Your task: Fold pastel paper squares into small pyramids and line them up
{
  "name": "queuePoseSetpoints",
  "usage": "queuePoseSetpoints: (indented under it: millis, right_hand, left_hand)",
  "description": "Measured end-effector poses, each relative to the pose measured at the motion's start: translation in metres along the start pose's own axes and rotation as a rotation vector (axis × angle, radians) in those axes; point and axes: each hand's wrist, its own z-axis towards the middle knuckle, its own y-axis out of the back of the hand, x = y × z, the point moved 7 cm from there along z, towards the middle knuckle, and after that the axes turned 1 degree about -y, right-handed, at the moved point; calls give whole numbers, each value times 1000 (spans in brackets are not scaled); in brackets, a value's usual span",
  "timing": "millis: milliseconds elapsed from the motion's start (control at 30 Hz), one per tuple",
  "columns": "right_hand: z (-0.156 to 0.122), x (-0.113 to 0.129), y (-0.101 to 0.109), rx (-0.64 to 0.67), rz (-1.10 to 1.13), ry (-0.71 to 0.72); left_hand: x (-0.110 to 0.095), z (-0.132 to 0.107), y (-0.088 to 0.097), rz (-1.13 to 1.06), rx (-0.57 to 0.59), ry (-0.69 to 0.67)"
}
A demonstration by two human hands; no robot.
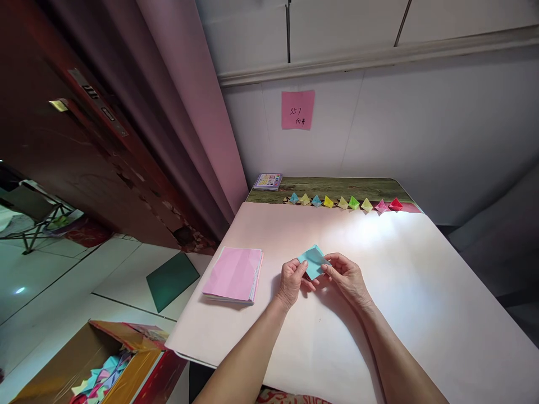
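Observation:
A small folded square of light-blue paper (314, 261) is held up over the middle of the table. My left hand (291, 280) pinches its left side, thumb on the front face and fingers behind. On the right side, my right hand (346, 276) grips the paper between thumb and fingers. The paper's back is hidden from view. To the left of my hands lies a stack of paper sheets (234, 274), with a pink one on top. A row of several small folded paper shapes (328, 201) in blue, yellow, green, pink and red stands along the far edge.
A packet of printed cards (268, 181) sits at the table's far left corner. On the floor at lower left, an open cardboard box (54, 365) holds colourful folded papers (105, 376). A pink note (297, 110) hangs on the wall. The white table cover (421, 314) spreads widely.

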Motion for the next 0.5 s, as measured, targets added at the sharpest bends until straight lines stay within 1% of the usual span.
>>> queuePoseSetpoints:
  millis: [100, 200, 267, 333, 400, 500]
  right_hand:
    - [-2, 1, -2, 48, -14, -15]
    - [-4, 4, -5, 86, 4, -15]
    - [-4, 5, -3, 59, -25, 19]
    - [-3, 6, 0, 7, -100, 45]
    - [-1, 2, 1, -22, -153, 21]
    - [0, -5, -1, -19, -108, -44]
  left_hand:
    - [3, 1, 0, 23, 3, 31]
    - [5, 1, 1, 20, 2, 34]
    - [4, 2, 0, 30, 23, 29]
    - [4, 1, -2, 55, 61, 29]
    - [3, 0, -4, 79, 85, 25]
    - [0, -1, -5, 88, 80, 1]
